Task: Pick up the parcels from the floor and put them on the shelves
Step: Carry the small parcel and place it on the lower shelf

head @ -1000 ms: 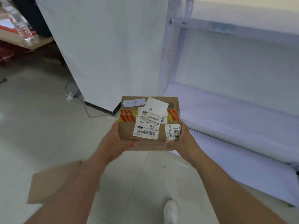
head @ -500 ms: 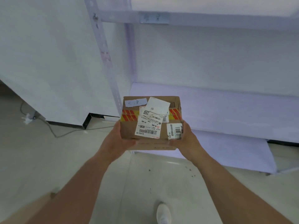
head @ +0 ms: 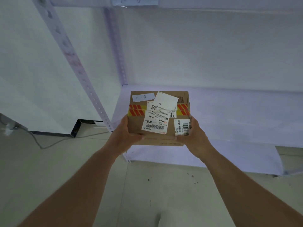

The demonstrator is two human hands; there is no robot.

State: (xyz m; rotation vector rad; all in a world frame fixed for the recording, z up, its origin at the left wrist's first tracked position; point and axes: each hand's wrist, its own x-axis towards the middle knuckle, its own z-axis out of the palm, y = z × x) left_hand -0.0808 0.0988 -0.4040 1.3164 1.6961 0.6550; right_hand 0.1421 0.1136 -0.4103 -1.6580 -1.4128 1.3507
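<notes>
Cardboard parcel (head: pixel 158 117), labelled, red-yellow tape: grasped on opposite sides by left hand (head: pixel 127 134) and right hand (head: pixel 194 136), fingers clasped underneath; white shelf (head: pixel 229 115) just beyond fingers.

left hand (head: pixel 127 134): bare | right hand (head: pixel 196 136): bare | forearms: no sleeves | shoe (head: pixel 161 220): light-coloured toe

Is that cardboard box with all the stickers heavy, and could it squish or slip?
Probably light: the left hand and right hand hold the box out by its near corners. It looks stiff, with straight edges. Slipping seems unlikely; cardboard isn't slick.
</notes>
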